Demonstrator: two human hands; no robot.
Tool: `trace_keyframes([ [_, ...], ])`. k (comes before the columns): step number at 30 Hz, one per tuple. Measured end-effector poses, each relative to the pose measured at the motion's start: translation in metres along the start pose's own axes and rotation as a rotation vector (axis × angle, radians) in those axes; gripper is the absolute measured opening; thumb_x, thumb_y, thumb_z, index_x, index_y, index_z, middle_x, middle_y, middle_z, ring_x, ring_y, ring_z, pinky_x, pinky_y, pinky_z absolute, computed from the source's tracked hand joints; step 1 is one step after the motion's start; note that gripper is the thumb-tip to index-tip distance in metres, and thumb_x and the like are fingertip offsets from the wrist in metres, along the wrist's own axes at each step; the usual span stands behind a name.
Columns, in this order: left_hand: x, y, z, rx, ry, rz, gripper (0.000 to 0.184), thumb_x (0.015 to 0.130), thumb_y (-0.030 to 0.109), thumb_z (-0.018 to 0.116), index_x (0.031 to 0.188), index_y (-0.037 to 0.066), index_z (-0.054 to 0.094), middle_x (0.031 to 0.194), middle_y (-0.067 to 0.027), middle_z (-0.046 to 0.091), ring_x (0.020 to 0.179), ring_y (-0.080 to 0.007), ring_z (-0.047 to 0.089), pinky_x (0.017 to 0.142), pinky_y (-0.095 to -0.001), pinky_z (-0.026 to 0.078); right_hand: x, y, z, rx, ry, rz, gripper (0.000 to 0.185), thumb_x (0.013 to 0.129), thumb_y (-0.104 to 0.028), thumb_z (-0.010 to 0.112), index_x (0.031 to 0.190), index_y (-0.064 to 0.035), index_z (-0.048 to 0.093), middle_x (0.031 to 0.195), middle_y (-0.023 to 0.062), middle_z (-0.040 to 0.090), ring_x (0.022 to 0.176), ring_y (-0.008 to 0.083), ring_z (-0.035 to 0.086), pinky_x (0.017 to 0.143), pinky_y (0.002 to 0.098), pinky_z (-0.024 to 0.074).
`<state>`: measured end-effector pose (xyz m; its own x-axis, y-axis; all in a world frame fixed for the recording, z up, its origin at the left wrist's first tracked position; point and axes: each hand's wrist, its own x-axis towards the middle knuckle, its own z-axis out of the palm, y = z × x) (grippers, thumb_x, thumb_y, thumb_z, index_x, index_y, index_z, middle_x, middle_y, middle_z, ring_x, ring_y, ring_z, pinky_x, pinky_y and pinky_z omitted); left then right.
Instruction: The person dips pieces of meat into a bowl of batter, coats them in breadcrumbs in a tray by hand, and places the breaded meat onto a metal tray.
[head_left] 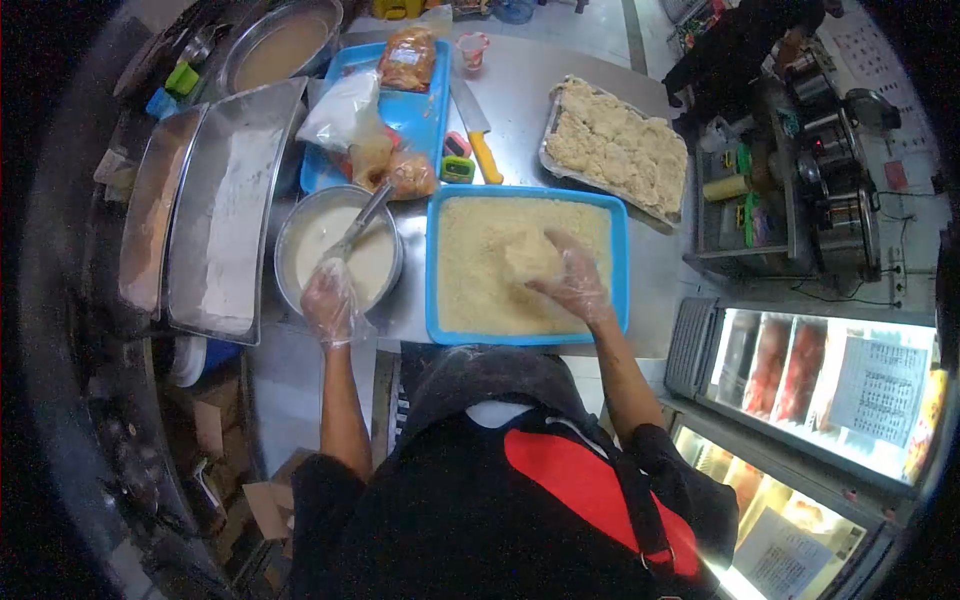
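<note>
My left hand (333, 300), in a clear plastic glove, is closed around metal tongs (362, 222) over a round metal bowl (283, 250) of pale, creamy liquid. To its right lies a blue tray (432, 265) filled with fine yellowish crumbs. Over these crumbs my right hand (578, 285), also gloved, curves its thumb and fingers around a crumb-coated piece (530, 255). The piece blends in with the crumbs, so its exact outline is hard to see.
Behind stand a blue tray (437, 110) with bagged food, a yellow-handled knife (484, 150) and small timers (457, 168). A metal tray of coated pieces (620, 145) sits back right, deep metal pans (235, 200) left. A person (745, 50) stands far right near lit fridges (820, 380).
</note>
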<state>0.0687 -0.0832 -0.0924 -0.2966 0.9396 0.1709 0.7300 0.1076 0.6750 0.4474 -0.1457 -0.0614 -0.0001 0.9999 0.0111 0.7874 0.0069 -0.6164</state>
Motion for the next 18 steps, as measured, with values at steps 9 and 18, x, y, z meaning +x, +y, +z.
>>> trace_keyframes([
  [9, 0.002, -0.015, 0.006, -0.108, -0.054, -0.077, 0.026, 0.078, 0.025, 0.060, 0.089, 0.002, 0.064, 0.079, -0.0172, 0.063, 0.072, -0.0325, 0.061, 0.063, -0.0378, 0.047, -0.023, 0.115, 0.133, -0.219, 0.068, 0.165, 0.071, 0.071, -0.040, 0.065, 0.121, 0.0031, 0.040, 0.128, 0.0217, 0.038, 0.115, 0.0301, 0.040, 0.095, 0.0453, 0.0304],
  [18, 0.001, -0.009, 0.002, -0.056, -0.123, -0.054, 0.027, 0.082, 0.021, 0.055, 0.093, -0.003, 0.061, 0.082, -0.0147, 0.064, 0.071, -0.0254, 0.061, 0.064, -0.0344, 0.047, 0.003, 0.057, 0.111, -0.109, 0.194, -0.148, 0.048, 0.077, -0.030, 0.058, 0.112, 0.0030, 0.051, 0.119, 0.0205, 0.049, 0.104, 0.0348, 0.049, 0.090, 0.0421, 0.0372],
])
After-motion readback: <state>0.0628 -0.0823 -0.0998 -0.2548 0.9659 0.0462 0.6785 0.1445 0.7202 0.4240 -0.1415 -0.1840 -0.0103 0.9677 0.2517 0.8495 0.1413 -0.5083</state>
